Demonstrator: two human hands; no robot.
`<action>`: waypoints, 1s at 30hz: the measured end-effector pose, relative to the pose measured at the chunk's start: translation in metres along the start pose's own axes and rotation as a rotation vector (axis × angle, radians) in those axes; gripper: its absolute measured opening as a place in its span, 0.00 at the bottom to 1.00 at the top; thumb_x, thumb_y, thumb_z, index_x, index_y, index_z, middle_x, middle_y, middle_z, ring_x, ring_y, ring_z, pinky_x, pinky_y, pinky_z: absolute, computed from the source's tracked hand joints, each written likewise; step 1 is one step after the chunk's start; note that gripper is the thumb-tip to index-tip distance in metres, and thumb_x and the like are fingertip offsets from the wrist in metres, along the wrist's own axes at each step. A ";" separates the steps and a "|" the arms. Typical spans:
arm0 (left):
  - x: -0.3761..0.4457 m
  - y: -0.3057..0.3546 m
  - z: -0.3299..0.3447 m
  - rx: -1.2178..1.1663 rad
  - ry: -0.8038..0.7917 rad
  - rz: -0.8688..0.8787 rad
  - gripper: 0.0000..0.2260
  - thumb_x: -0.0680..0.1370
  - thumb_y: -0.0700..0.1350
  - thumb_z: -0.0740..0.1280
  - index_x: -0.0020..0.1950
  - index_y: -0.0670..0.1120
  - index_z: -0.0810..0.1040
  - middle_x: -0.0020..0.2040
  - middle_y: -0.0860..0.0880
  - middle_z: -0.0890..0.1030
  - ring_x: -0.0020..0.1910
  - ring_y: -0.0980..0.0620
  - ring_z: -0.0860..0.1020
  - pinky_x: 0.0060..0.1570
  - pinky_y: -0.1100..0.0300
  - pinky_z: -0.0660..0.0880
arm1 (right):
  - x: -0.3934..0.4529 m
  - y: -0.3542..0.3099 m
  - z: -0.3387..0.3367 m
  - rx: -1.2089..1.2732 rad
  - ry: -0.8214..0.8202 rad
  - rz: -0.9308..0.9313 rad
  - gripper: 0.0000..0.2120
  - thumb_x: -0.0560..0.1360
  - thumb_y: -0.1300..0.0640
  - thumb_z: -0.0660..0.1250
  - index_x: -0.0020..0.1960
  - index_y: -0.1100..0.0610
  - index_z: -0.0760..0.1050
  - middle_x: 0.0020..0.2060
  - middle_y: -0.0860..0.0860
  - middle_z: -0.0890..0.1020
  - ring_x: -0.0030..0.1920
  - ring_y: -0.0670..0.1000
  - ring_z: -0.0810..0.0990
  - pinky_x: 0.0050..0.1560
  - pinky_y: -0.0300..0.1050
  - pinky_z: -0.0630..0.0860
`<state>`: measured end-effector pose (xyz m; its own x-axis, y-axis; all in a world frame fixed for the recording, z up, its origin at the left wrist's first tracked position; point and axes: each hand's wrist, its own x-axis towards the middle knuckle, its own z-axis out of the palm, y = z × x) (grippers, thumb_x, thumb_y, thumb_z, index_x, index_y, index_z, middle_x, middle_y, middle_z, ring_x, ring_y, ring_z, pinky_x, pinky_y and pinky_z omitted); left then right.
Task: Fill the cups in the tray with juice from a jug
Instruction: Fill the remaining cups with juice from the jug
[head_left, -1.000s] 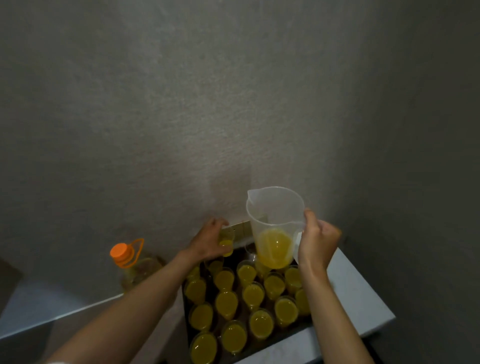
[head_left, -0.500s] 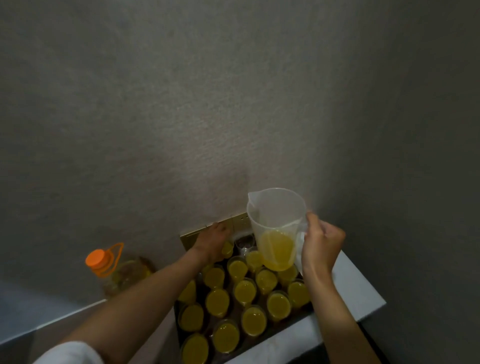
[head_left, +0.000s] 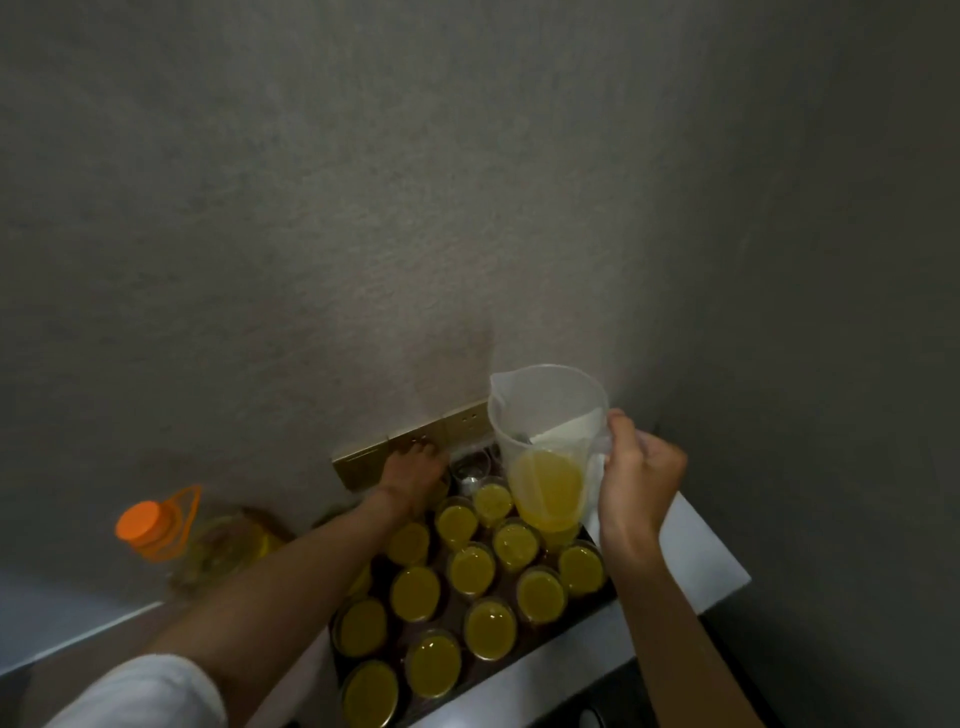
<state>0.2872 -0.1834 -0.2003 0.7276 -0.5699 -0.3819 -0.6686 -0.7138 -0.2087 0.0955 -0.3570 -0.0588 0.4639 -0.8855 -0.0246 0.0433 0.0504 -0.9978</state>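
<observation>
A dark tray (head_left: 563, 635) on a white counter holds several clear cups filled with yellow juice (head_left: 470, 569). One empty clear cup (head_left: 471, 470) stands in the far row. My right hand (head_left: 639, 488) grips the handle of a translucent plastic jug (head_left: 548, 415), held upright above the tray's far right corner and about a third full of juice. My left hand (head_left: 415, 475) reaches to the tray's far left corner, fingers down around a cup of juice that it mostly hides.
A large juice bottle with an orange cap (head_left: 150, 525) stands left of the tray. A grey wall with a gold socket plate (head_left: 457, 423) rises right behind the tray. The white counter (head_left: 698, 551) ends just right of it.
My left hand has lowered its cup of juice from above the tray down into the far left corner. The jug has stayed upright in my right hand.
</observation>
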 end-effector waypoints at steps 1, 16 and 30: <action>0.002 0.000 0.002 -0.015 -0.002 -0.010 0.30 0.78 0.44 0.71 0.78 0.51 0.64 0.75 0.45 0.68 0.74 0.43 0.68 0.63 0.47 0.73 | 0.000 0.000 0.001 -0.002 0.002 -0.001 0.24 0.80 0.55 0.68 0.33 0.71 0.69 0.28 0.69 0.69 0.30 0.57 0.69 0.35 0.52 0.71; 0.002 -0.006 0.015 -0.185 -0.004 0.003 0.29 0.81 0.45 0.68 0.79 0.53 0.60 0.69 0.45 0.73 0.68 0.43 0.72 0.59 0.47 0.76 | -0.002 0.001 0.013 -0.012 -0.002 -0.008 0.25 0.80 0.57 0.68 0.31 0.70 0.65 0.25 0.60 0.65 0.29 0.56 0.66 0.34 0.51 0.67; 0.009 0.007 -0.025 -0.207 0.113 0.251 0.39 0.73 0.42 0.73 0.81 0.55 0.60 0.74 0.46 0.69 0.70 0.44 0.70 0.61 0.49 0.76 | -0.002 0.003 0.009 -0.010 0.018 0.006 0.23 0.80 0.57 0.68 0.36 0.74 0.70 0.30 0.72 0.71 0.30 0.57 0.70 0.35 0.51 0.70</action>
<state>0.2926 -0.2036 -0.1826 0.5642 -0.7716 -0.2936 -0.7922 -0.6062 0.0708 0.1030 -0.3512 -0.0615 0.4483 -0.8933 -0.0320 0.0312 0.0513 -0.9982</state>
